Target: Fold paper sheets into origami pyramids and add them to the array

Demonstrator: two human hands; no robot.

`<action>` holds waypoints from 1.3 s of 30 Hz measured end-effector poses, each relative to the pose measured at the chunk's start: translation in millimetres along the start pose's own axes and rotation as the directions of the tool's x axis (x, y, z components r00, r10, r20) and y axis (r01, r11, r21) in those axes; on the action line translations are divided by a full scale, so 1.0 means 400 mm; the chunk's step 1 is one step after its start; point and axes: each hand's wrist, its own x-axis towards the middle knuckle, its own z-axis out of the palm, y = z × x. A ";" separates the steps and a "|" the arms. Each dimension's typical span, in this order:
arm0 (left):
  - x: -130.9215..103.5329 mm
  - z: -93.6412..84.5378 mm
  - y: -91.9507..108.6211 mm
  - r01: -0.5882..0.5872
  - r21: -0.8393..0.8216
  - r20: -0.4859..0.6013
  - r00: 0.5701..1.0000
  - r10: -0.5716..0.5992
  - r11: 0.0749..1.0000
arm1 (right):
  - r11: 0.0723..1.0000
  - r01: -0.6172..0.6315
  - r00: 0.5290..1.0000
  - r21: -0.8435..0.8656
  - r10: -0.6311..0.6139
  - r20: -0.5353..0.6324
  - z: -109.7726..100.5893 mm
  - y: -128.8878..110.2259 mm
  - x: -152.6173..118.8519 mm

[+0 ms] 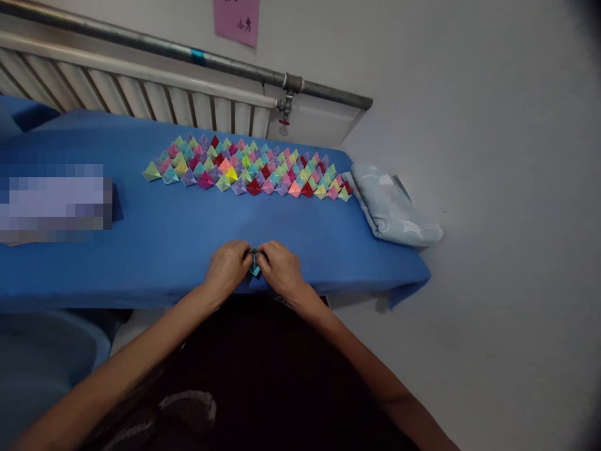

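Observation:
Near the front edge of the blue-covered table, my left hand [228, 266] and my right hand [282, 266] meet around a small teal origami paper piece [255, 265]. Both hands are closed, with thumbs and fingers pinching its two sides. Part of the paper hides behind my fingers, so its full shape cannot be made out. Beyond my hands stand several rows of folded paper boats [254, 186] in pink, green, purple, yellow and red. They are packed close together, their points up.
A blue cloth [154, 244] covers the table. At the right end lies a folded pale blue fabric [394, 210], against the wall. A blurred-out pale object [56, 200] is at the left. Behind the table run a white radiator [154, 94] and a metal pipe [141, 42].

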 end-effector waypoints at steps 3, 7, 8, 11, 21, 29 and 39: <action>0.009 -0.007 -0.002 0.006 0.039 0.037 0.999 -0.008 0.999 | 0.997 -0.034 0.999 -0.071 0.037 0.032 -0.010 0.000 0.009; 0.021 -0.025 -0.005 0.003 0.072 0.127 0.992 -0.012 0.997 | 0.996 -0.071 0.994 -0.047 0.075 0.079 -0.020 0.000 0.023; 0.022 -0.030 -0.007 -0.002 0.069 0.158 0.987 -0.009 0.998 | 0.996 -0.085 0.992 -0.018 0.087 0.086 -0.022 0.001 0.026; 0.012 -0.046 -0.021 -0.003 0.017 0.155 0.988 0.000 1.000 | 0.985 -0.138 0.988 0.105 0.131 0.077 -0.026 0.011 0.024; -0.091 -0.025 -0.055 -0.375 0.177 -0.172 0.899 0.404 0.910 | 0.979 0.165 0.986 0.123 -0.166 -0.004 -0.040 0.033 -0.062; -0.073 0.002 -0.051 -0.421 0.292 -0.145 0.868 0.475 0.859 | 0.969 0.242 0.959 -0.047 -0.231 0.161 -0.038 0.039 -0.042; -0.086 0.007 -0.054 -0.427 0.343 -0.100 0.869 0.484 0.837 | 0.949 0.297 0.933 -0.110 -0.263 0.246 -0.049 0.043 -0.028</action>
